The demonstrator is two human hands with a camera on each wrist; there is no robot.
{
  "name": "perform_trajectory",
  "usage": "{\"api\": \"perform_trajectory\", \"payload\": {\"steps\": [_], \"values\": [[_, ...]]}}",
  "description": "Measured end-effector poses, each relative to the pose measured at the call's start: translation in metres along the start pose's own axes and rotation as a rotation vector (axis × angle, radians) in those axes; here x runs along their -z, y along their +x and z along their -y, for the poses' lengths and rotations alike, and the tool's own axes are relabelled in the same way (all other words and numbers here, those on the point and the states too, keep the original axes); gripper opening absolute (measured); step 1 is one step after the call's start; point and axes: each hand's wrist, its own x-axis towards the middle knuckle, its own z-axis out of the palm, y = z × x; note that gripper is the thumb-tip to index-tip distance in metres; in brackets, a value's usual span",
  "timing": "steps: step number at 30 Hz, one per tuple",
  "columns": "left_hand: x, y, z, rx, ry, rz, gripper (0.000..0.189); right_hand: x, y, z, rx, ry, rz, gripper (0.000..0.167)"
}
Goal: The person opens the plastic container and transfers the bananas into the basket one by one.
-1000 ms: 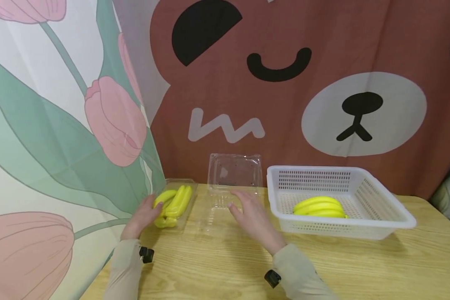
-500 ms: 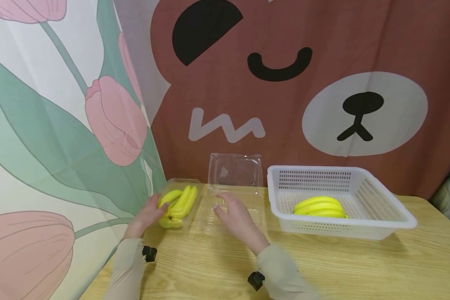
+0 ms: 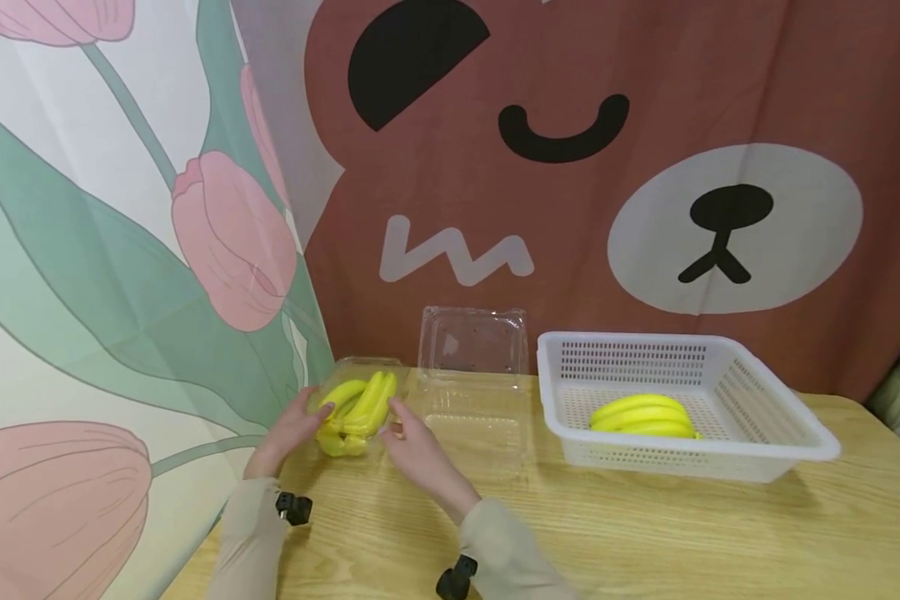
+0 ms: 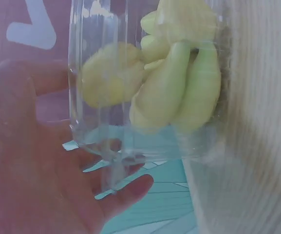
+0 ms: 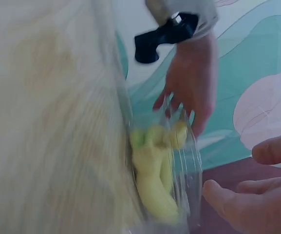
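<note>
A clear plastic clamshell box [image 3: 368, 362] with yellow bananas [image 3: 373, 403] inside lies at the left of the table. My left hand [image 3: 291, 427] is at its left side, thumb at the box's edge and fingers loosely extended around the corner, as the left wrist view shows. On the other side, my right hand [image 3: 420, 457] has its thumb and fingers apart, fingertips close to the box's right edge. In the right wrist view the right hand's fingers [image 5: 223, 195] are beside the clear wall, and the left hand [image 5: 194, 92] touches the far end.
A second clear clamshell [image 3: 474, 348] stands open in the middle, lid upright. To its right, a white perforated basket [image 3: 720, 448] holds a bunch of bananas [image 3: 637, 415]. Printed curtains [image 3: 570, 250] hang behind and left of the wooden table [image 3: 607, 542].
The filled box has shifted slightly right along with my left hand. My right hand has moved left, from over the open clamshell to the filled box's right side.
</note>
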Motion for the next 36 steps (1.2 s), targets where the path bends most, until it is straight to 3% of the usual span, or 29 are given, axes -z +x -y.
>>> {"api": "perform_trajectory", "payload": {"steps": [4,7,14,20,26,33,36], "values": [[0.002,0.001,0.020,-0.032,-0.069,-0.046,0.067,-0.007,-0.004,0.001,-0.072,0.124,0.072,0.063],[0.002,0.002,0.032,-0.002,-0.127,-0.053,0.061,-0.011,-0.007,0.000,-0.107,0.153,0.100,0.069],[-0.001,0.002,0.042,0.129,-0.408,0.031,0.064,-0.026,-0.006,-0.004,-0.143,0.188,0.056,0.072],[-0.006,0.003,0.052,0.153,-0.622,0.043,0.065,-0.038,-0.004,-0.012,-0.113,0.191,0.033,0.069],[-0.006,0.001,0.054,0.127,-0.719,0.053,0.061,-0.044,-0.006,-0.020,-0.180,0.168,0.027,0.076],[-0.004,0.002,0.056,0.114,-0.784,0.042,0.057,-0.044,-0.007,-0.020,-0.091,0.117,0.055,0.067],[-0.003,0.001,0.056,0.106,-0.795,0.028,0.058,-0.043,-0.007,-0.018,-0.099,0.103,0.071,0.064]]}}
